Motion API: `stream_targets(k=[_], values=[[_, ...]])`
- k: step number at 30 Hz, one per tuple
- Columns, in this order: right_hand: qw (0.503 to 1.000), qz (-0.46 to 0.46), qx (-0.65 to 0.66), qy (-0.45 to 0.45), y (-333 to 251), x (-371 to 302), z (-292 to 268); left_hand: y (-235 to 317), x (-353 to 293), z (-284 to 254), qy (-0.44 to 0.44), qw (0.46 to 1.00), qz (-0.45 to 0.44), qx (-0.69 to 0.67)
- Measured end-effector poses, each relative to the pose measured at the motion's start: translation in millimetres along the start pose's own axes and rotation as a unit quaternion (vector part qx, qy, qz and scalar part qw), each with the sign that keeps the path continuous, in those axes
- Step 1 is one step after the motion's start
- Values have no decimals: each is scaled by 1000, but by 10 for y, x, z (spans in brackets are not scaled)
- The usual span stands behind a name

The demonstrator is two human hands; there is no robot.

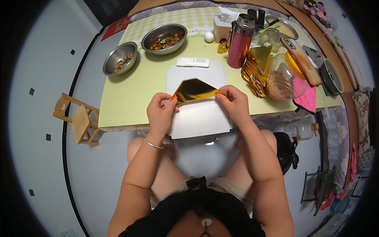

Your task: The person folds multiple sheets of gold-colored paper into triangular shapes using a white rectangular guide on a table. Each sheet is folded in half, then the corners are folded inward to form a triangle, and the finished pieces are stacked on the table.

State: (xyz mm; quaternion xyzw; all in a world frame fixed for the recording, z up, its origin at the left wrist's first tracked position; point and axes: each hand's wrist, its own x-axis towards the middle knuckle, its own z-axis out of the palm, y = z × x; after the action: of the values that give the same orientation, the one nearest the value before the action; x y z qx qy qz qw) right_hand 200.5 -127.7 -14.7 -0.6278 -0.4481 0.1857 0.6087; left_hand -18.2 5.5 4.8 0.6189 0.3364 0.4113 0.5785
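A shiny gold foil sheet (195, 91), with slanted upper corners, is held up between my two hands. My left hand (161, 108) pinches its left end between thumb and fingers; a silver bangle circles that wrist. At the opposite end, my right hand (235, 102) pinches the lower right corner. Underneath lies a white board (199, 120) whose near end sticks out past the table edge. Beyond the foil, a white packet (193, 62) rests at the board's far edge. A pile of folded gold foil pieces (256, 73) sits to the right of my right hand.
On the table (130, 98) stand a bowl of nuts (123, 61), a bowl of food (164, 38), a white ball or egg (209, 37), a tissue box (222, 28), a pink thermos (240, 43), a clear bowl (281, 81) and a phone (301, 59). A small wooden chair (81, 118) stands left.
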Motion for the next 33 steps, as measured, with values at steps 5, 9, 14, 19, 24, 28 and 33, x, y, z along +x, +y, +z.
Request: stream_targets(k=[5, 9, 14, 19, 24, 28, 33], values=[[973, 46, 224, 17, -124, -17, 101, -115, 142, -156, -23, 987, -77, -140], [972, 27, 232, 29, -183, -47, 97, -69, 132, -158, -28, 983, -84, -159], [979, 1, 197, 50, -187, -95, 129, -81, 129, -198, -37, 974, -99, -199], [979, 11, 204, 21, -192, -131, 89, -126, 148, -267, -39, 967, -102, -230], [975, -2, 222, 27, -149, -114, 78, -65, 126, -231, -40, 979, -82, -183], [969, 89, 231, 28, -280, -115, 32, 2, 97, -213, -36, 983, -66, -165], [959, 163, 230, 1, -188, -83, -55, 58, 66, -156, -28, 992, -82, -92]])
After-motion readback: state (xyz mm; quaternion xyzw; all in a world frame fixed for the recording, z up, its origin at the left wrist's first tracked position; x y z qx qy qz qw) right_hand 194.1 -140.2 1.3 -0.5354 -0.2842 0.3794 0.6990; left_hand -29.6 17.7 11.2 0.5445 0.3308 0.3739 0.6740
